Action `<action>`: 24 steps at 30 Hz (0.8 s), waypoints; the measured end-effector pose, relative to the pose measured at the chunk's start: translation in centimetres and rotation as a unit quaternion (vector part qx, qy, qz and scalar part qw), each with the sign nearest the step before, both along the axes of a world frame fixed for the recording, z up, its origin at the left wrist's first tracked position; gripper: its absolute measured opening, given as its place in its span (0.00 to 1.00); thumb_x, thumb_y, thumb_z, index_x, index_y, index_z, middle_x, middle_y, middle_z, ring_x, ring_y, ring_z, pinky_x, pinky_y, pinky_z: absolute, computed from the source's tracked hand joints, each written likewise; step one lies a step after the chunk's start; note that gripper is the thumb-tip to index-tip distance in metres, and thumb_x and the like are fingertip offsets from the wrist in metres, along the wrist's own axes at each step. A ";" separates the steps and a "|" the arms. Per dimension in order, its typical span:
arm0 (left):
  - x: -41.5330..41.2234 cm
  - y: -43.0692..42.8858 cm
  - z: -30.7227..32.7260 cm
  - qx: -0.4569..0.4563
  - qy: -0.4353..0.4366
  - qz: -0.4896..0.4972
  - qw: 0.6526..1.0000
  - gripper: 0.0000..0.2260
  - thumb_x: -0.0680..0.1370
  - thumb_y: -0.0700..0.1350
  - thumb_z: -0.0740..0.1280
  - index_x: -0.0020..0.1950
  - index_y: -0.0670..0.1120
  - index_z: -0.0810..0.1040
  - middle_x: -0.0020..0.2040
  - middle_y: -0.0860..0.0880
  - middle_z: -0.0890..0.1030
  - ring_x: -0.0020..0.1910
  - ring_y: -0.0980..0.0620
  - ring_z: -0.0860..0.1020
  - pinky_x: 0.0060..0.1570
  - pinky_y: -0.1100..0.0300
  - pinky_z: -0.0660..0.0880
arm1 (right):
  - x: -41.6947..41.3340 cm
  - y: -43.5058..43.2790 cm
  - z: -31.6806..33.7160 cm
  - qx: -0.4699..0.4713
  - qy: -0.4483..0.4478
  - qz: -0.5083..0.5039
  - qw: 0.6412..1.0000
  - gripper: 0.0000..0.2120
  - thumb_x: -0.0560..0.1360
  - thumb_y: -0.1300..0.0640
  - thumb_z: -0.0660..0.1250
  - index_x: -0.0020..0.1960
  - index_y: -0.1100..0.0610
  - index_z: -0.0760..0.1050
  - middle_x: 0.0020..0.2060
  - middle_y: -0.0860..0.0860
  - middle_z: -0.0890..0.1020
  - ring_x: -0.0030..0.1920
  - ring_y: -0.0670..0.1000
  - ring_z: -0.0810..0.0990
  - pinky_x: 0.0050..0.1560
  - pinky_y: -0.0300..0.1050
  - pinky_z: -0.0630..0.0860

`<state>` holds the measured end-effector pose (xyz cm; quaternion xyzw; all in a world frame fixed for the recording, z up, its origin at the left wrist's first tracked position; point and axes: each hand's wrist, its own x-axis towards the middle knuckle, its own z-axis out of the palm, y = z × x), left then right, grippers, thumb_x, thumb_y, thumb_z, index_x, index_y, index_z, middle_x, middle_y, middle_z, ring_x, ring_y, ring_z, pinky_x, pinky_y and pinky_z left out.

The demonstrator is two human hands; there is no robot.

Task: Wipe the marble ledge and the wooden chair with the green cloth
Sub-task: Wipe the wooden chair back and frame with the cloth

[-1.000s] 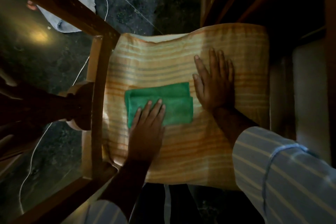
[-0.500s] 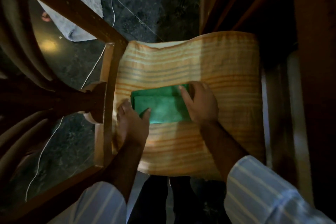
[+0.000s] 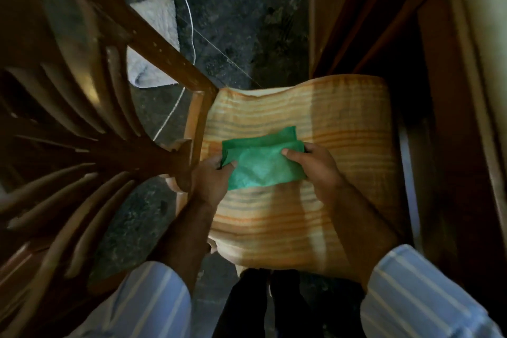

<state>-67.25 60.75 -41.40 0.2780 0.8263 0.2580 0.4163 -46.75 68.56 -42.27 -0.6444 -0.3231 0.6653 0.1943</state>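
Green cloth — folded, over the striped chair cushion; we pinch its left edge with our left hand, its right edge with our right hand — fingers clenched on fabric.

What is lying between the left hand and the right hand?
In the head view, the folded green cloth spans between the left hand and right hand, both gripping it above the striped cushion.
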 end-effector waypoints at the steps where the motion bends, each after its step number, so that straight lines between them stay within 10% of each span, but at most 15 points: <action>1: -0.3 0.3 1.3 0.009 0.032 -0.013 0.999 0.20 0.69 0.56 0.69 0.52 0.43 0.84 0.49 0.40 0.87 0.50 0.41 0.84 0.53 0.43 0.80 | -0.5 0.4 1.0 0.006 0.013 -0.007 1.000 0.04 0.77 0.64 0.73 0.49 0.57 0.84 0.47 0.57 0.88 0.38 0.49 0.87 0.39 0.41 0.84; 9: -2.7 4.2 15.8 0.130 0.147 0.003 0.980 0.14 0.75 0.52 0.70 0.56 0.46 0.82 0.49 0.45 0.87 0.47 0.46 0.85 0.49 0.46 0.81 | -5.1 4.2 11.6 0.054 0.097 -0.044 0.993 0.11 0.78 0.63 0.73 0.60 0.63 0.83 0.55 0.60 0.88 0.56 0.62 0.88 0.58 0.55 0.85; 19: -6.2 6.1 34.1 0.245 0.457 -0.139 0.844 0.12 0.77 0.48 0.70 0.59 0.49 0.80 0.54 0.48 0.85 0.50 0.52 0.82 0.53 0.58 0.77 | -12.5 4.2 21.4 0.062 0.278 -0.095 0.954 0.08 0.78 0.63 0.72 0.57 0.59 0.82 0.59 0.62 0.87 0.55 0.56 0.87 0.61 0.56 0.81; 24: -9.2 4.3 36.5 0.212 0.480 -0.182 0.832 0.11 0.77 0.45 0.72 0.59 0.48 0.82 0.53 0.47 0.85 0.49 0.52 0.81 0.51 0.65 0.70 | -15.7 1.6 21.3 0.239 0.035 0.017 0.970 0.10 0.76 0.58 0.76 0.55 0.52 0.78 0.49 0.51 0.85 0.53 0.55 0.85 0.58 0.58 0.83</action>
